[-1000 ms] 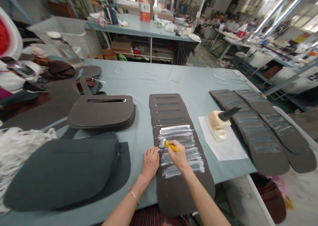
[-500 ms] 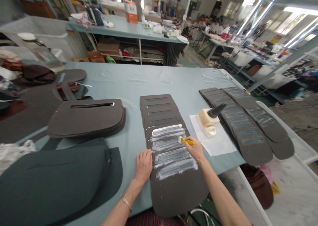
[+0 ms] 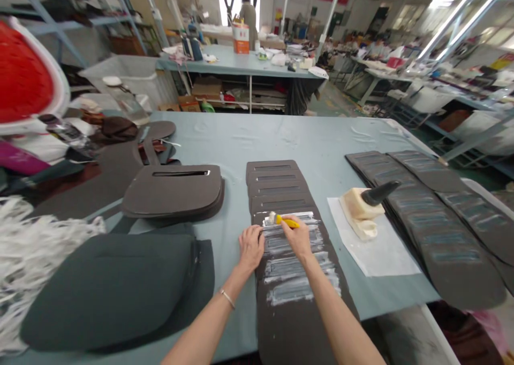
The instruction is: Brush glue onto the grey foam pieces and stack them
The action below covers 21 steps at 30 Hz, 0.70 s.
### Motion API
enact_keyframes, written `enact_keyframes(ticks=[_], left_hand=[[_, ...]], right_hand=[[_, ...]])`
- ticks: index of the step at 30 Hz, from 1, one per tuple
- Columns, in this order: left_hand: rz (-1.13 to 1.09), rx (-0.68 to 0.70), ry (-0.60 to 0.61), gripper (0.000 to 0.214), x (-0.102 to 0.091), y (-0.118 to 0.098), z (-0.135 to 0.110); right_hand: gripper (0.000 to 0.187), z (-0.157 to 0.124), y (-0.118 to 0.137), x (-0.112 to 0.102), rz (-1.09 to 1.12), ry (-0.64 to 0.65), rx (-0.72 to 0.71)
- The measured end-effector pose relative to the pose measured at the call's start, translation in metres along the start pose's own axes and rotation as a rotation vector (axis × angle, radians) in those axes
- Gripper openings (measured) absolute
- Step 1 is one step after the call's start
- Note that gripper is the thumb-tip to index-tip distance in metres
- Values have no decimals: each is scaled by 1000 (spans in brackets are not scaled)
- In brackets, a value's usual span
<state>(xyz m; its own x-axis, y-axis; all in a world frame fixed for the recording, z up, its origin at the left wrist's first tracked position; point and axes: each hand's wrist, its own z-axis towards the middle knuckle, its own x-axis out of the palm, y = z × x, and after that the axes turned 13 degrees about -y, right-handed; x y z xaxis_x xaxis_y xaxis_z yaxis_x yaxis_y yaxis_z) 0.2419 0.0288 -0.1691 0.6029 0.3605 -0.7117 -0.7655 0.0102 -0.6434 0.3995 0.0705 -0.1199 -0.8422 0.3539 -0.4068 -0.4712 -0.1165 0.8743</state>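
My right hand (image 3: pixel 297 238) grips a small brush with a yellow handle (image 3: pixel 289 223). Its pale bristles touch the left end of a white-smeared strip on the overlapping dark brown panels (image 3: pixel 297 322). Each panel has a long narrow slot area, and the nearer ones carry streaks of white paste. My left hand (image 3: pixel 251 246) lies with fingers stretched along the left edge of these panels. To the right, a cream-coloured container with a black nozzle (image 3: pixel 363 207) lies on a white sheet (image 3: pixel 385 260).
More fanned brown panels (image 3: pixel 445 236) lie at the right. On the left are a stack of slotted brown panels (image 3: pixel 172 194), dark green pieces (image 3: pixel 120 290) and white tangled strips (image 3: pixel 44 263). Farther back stands another table (image 3: pixel 225 60), with a person behind it.
My right hand has swept the brush leftward across the panel to the strip's left end. My left hand stays at the panel edge. The view has turned left, bringing a red object in.
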Motion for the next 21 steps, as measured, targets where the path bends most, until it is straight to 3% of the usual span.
enact_keyframes(ticks=[2,4,8,9,11,14,17,19,21], left_hand=[[65,49,9,28,5,1,3],[112,92,22,34,8,2,2],[153,144,30,39,8,5,-2],[161,147,30,39,7,5,-2],[172,153,28,38,7,5,-2],[173,176,24,38,8,7,0],[169,184,23,36,10,10,0],[173,178,24,35,12,11,0],[180,174,24,34,13,12,0]], right_hand=[[24,4,-1,20,27,98,-26],[24,10,-8,26,-34,127,1],[25,21,-14,16,-306,-112,-44],[25,21,-13,13,-329,-132,-90],[23,22,-11,6,-279,-31,-172],[22,30,-23,-16,-237,106,-139],[27,52,-49,-56,-402,-98,24],[31,66,-63,-79,-501,-234,49],[32,72,-71,-91,-497,-246,29]])
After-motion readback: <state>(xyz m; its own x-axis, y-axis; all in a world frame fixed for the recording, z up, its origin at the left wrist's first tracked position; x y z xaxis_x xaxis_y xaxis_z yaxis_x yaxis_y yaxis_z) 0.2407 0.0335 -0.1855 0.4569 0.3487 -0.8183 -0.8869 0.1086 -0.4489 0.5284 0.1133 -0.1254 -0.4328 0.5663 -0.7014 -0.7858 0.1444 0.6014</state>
